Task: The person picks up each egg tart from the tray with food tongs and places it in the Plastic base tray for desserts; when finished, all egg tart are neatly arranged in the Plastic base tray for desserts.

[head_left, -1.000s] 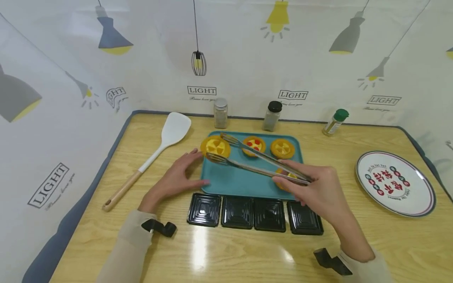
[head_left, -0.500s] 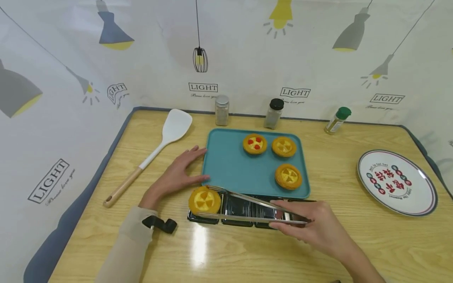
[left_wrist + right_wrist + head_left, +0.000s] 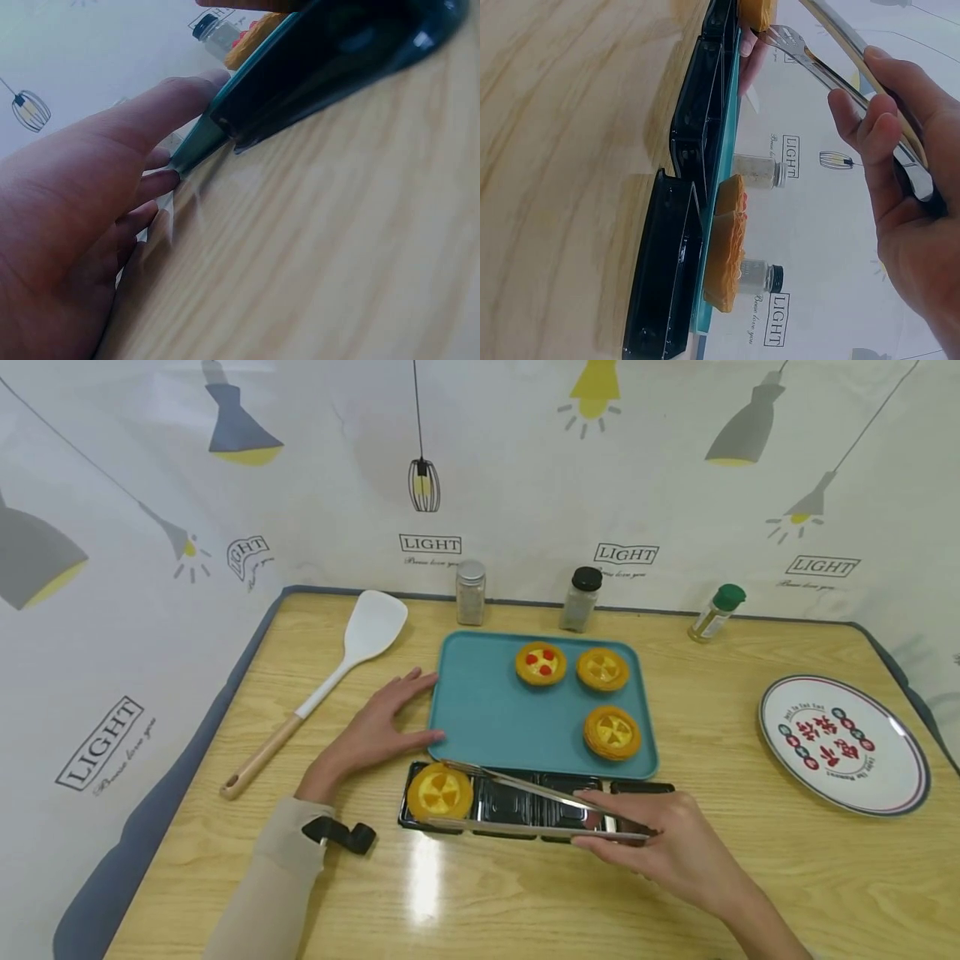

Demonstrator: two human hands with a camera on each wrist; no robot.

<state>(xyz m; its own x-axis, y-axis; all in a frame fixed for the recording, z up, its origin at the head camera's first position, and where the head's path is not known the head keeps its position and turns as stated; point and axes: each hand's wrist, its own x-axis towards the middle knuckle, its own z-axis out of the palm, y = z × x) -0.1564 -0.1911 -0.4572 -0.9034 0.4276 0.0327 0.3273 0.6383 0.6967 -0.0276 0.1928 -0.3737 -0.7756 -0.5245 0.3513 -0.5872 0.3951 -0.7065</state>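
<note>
My right hand grips a pair of metal tongs, thumb on one arm and fingers on the other. Between the tong tips is an egg tart with yellow wedges on top, at the leftmost black plastic tray. In the right wrist view, the fork-like tip of the tongs meets the tart's side. My left hand touches the left edge of the teal tray, its fingers spread and its thumb at the rim.
Three more tarts lie on the teal tray, one with red dots. A white spatula lies left. Behind stand a silver-capped shaker, a black-capped one and a green-capped one. A patterned plate is at right.
The tongs carried the tart from the teal tray's upper left corner toward me to the leftmost black tray, then slightly right. The left hand stayed at the tray's edge.
</note>
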